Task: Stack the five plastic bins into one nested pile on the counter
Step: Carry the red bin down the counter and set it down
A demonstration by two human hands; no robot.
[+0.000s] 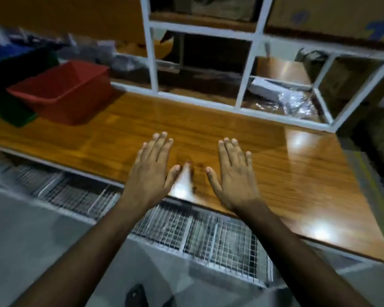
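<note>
Though flat on counter (220, 120), both hands empty

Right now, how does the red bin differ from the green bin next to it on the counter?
The red bin sits fully in view with its open top showing, while the green bin is cut off at the left edge of the picture. The red bin lies nearer the left hand; the green bin lies further left, partly behind the red one. Both rest on the wooden counter, and neither hand touches them.

white shelf frame (245, 69), wire mesh rack (208, 235)
</note>
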